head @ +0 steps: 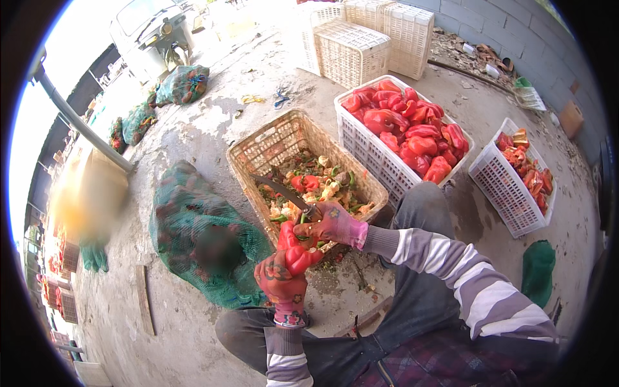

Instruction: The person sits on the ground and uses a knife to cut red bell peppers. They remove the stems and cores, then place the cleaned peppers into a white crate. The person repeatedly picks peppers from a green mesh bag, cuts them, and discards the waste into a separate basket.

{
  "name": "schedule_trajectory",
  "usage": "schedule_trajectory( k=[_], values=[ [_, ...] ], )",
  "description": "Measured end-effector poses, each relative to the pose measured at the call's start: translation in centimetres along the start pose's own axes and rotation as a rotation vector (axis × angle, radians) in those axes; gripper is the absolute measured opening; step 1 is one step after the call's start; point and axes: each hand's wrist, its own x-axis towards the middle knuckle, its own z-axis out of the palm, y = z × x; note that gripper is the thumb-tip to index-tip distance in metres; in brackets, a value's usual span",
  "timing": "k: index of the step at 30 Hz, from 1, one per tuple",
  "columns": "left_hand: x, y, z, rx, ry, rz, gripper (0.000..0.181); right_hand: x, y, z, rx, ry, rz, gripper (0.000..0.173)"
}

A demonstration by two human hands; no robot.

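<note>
My left hand [283, 283], in a pink flower-print glove, grips a red bell pepper [297, 254] from below. My right hand [337, 225] wears a similar glove and is closed around a knife. The knife's dark curved blade [281, 189] points up and left, away from the pepper. Fingers of the right hand touch the pepper's green stem end. Just beyond both hands stands a dirty yellowish plastic crate [263, 140]. Inside it lie pepper cores [331, 191], green stems and one red pepper piece [304, 183].
A white crate [372, 157] full of red peppers adjoins on the right. Farther right, a smaller white crate [508, 193] holds pepper pieces. Green mesh sacks [193, 208] lie left. Upturned crates [353, 48] stand behind, near a block wall [512, 38]. A wooden strip [144, 300] lies left.
</note>
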Motion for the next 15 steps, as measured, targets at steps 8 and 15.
schedule_trajectory(
  k=[8, 15],
  values=[
    [-0.3, 0.2, -0.7, -0.199, -0.059, -0.128, 0.036, -1.5, -5.6, 0.3, 0.14, 0.0, 0.145, 0.026],
    [-0.6, 1.7, -0.7, -0.899, -0.022, -0.557, 0.03, -2.2, -8.5, 0.3, -0.02, 0.09, -0.147, 0.013]
  ],
)
